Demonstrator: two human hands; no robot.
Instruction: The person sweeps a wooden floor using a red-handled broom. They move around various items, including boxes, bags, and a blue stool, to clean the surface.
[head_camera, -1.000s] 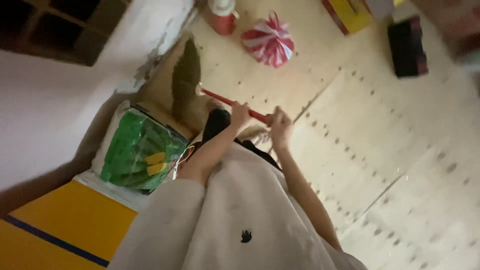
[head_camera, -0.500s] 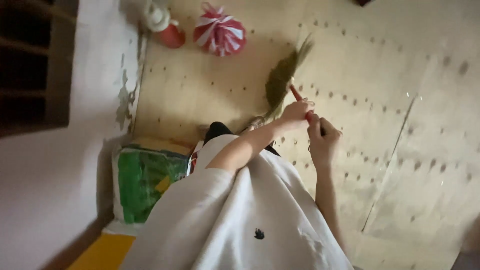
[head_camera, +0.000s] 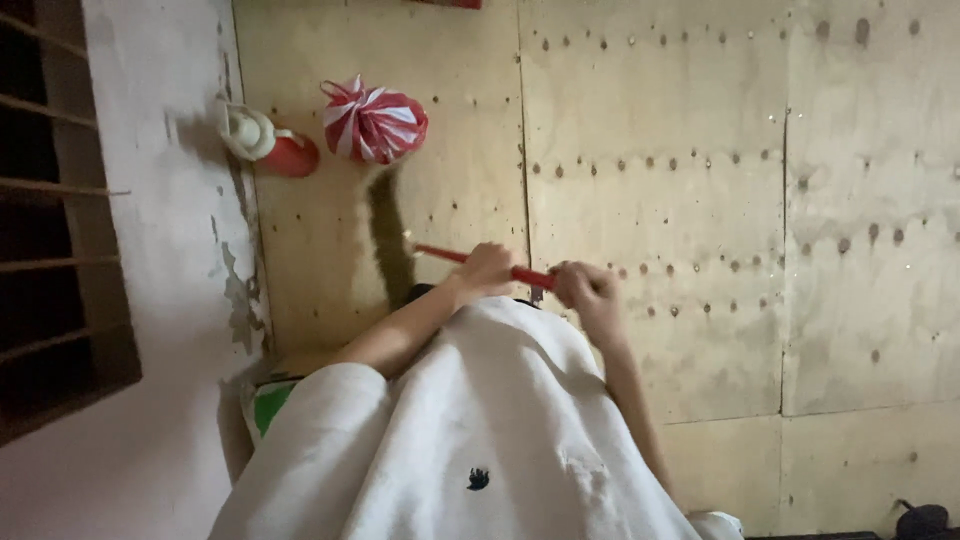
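Both of my hands grip a broom with a thin red handle (head_camera: 448, 255). My left hand (head_camera: 486, 270) is closed on the handle nearer the head, and my right hand (head_camera: 586, 288) is closed on its end. The handle lies almost level across the view. The dark greenish bristles (head_camera: 390, 240) point left and up over the plywood floor (head_camera: 680, 220), below a red-and-white striped bag (head_camera: 375, 120). My pale shirt fills the lower middle of the view and hides my legs.
A red jug with a white lid (head_camera: 268, 145) stands by the peeling white wall (head_camera: 170, 300), next to the striped bag. A dark barred window (head_camera: 50, 250) is at far left. A green sack corner (head_camera: 265, 405) shows by my arm. A dark object (head_camera: 920, 520) lies bottom right.
The broom head has swung from right of my hands over to the left, near the wall. The view has turned, so the jug and bag now sit lower and the green sack is mostly hidden.
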